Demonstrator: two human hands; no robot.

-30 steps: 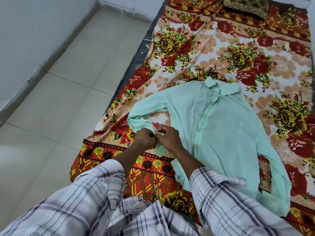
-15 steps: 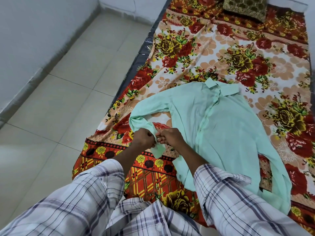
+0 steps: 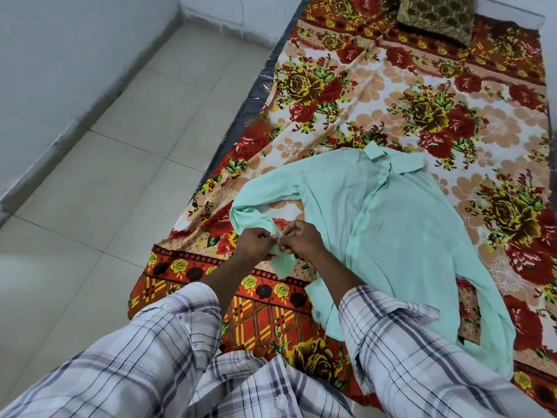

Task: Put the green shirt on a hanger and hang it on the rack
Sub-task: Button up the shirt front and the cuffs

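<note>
Working at the cuff (image 3: 283,263) of the green shirt (image 3: 407,236), the left hand (image 3: 253,244) and right hand (image 3: 301,238) meet close to the near left corner of the bed (image 3: 265,95). Each grip is clamped on the cuff cloth, fingers curled and pinching it from either side, knuckles almost touching. Whether they are fastening or undoing a button there is too small to tell.

The shirt lies spread front-up on the floral sheet (image 3: 346,86), its collar (image 3: 391,158) pointing to the far end and its hem by the near edge. The held sleeve loops out toward the left edge and back to the hands. The other sleeve trails along the right side.

This looks like an early preparing step: the garment is being readied, and no hanger or rack is in view. The next move probably calls for letting go of the cuff, fetching a hanger, and opening the neck so that the hanger's arms can slip into the shoulders. The thin fabric will likely bunch and slide, so the shoulders want spreading flat first.
</note>
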